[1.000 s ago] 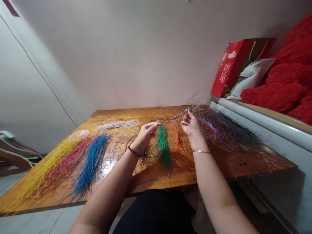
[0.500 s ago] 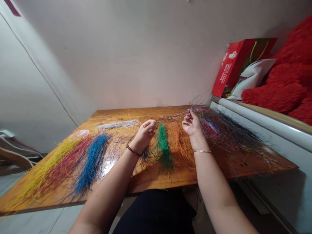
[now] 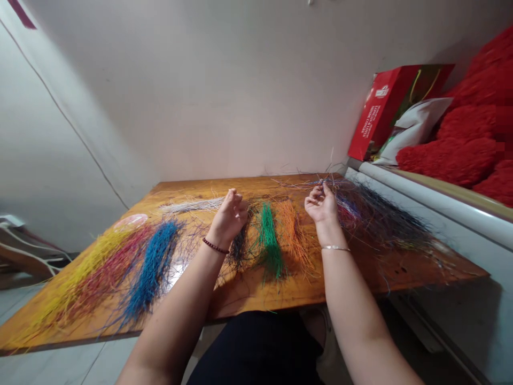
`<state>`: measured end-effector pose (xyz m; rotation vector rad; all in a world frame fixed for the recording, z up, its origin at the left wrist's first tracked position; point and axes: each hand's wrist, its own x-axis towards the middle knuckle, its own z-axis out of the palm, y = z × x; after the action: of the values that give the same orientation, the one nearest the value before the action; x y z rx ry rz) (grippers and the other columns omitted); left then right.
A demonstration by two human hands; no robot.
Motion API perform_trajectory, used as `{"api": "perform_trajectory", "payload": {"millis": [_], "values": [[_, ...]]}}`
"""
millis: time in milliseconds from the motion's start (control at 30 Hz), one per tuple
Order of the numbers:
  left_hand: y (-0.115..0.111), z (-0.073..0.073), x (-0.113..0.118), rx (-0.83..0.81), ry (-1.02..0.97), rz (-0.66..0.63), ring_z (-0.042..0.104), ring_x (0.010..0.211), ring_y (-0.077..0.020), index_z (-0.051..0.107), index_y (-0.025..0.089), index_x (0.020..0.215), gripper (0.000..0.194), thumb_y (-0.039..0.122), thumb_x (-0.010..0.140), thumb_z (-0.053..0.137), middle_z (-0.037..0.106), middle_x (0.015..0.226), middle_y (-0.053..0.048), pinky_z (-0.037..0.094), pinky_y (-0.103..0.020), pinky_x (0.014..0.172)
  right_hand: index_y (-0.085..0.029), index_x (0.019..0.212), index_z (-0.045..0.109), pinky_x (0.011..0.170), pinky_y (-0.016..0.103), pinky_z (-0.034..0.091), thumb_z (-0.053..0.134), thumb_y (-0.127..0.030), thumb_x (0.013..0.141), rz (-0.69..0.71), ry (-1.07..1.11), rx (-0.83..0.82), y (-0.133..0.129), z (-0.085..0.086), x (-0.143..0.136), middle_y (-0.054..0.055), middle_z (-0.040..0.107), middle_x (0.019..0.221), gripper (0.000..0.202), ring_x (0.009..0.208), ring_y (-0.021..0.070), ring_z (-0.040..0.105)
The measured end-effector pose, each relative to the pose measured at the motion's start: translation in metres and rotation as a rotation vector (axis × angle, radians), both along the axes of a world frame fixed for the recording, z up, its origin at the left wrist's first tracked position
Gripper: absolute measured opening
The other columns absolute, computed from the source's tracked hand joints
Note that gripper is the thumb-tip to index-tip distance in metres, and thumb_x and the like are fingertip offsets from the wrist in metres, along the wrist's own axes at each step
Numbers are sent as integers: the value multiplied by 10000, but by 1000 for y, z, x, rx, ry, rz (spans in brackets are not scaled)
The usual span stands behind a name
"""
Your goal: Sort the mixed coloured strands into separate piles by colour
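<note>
My right hand (image 3: pixel 323 206) is closed in a pinch on a loose bundle of thin mixed-colour wires (image 3: pixel 300 184), whose ends stick out to both sides above the table. My left hand (image 3: pixel 229 218) is raised near the right end of the white wires (image 3: pixel 192 205), fingers pinched together; whatever is between them is too small to make out. Between my hands lie the green wires (image 3: pixel 269 240) and the orange wires (image 3: pixel 295 235). Black wires (image 3: pixel 239 251) lie partly hidden behind my left wrist. A large tangled pile of dark wires (image 3: pixel 393 214) spreads to the right of my right hand.
On the wooden table (image 3: pixel 304 294), blue wires (image 3: pixel 150 272), red wires (image 3: pixel 116 262) and yellow wires (image 3: pixel 80 272) lie at the left. A wall (image 3: pixel 248 107) stands behind. At the right, a red paper bag (image 3: pixel 385 112) and red fluffy material (image 3: pixel 460 144) rest on a ledge.
My left hand has moved left and slightly up, away from the green wires. My right hand has shifted a little to the right with the mixed wires, so the hands are farther apart.
</note>
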<state>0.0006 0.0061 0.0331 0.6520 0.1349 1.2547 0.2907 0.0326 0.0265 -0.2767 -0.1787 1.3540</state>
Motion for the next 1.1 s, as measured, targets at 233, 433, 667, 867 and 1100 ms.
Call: {"api": "perform_trajectory", "payload": {"millis": [233, 433, 667, 867, 1100], "values": [[8, 9, -25, 30, -120, 54, 428, 521, -39, 651, 205, 781, 254, 349, 961, 544, 478, 638, 22, 309, -153, 420, -195, 758, 522, 346, 173, 319, 594, -260, 904, 41, 69, 94, 2, -6, 10, -96, 589, 603, 176, 410, 14, 507], [12, 12, -32, -3, -139, 150, 394, 490, -39, 644, 196, 789, 298, 386, 971, 505, 441, 603, 30, 279, -166, 405, -198, 791, 538, 374, 186, 342, 569, -273, 917, 41, 113, 159, -2, -5, 15, -103, 596, 610, 151, 436, 14, 537], [14, 21, -52, 35, -153, 280, 378, 479, -40, 632, 216, 796, 242, 401, 937, 563, 446, 601, 43, 266, -170, 402, -198, 771, 529, 374, 188, 336, 544, -272, 926, 44, 144, 173, -1, -5, 20, -106, 606, 605, 172, 430, 12, 537], [24, 16, -60, 8, -55, 471, 344, 459, -40, 600, 221, 833, 206, 402, 850, 697, 370, 578, 64, 234, -161, 389, -206, 781, 549, 380, 166, 317, 544, -253, 912, -3, 113, 175, 0, -5, 20, -116, 607, 609, 139, 426, -2, 523], [27, -3, -20, 245, 630, 895, 335, 492, -63, 660, 177, 844, 295, 452, 777, 742, 432, 602, 38, 253, -185, 435, -201, 738, 540, 406, 173, 333, 547, -249, 905, -1, 110, 207, -4, -4, 21, -113, 601, 601, 174, 441, 3, 535]]}}
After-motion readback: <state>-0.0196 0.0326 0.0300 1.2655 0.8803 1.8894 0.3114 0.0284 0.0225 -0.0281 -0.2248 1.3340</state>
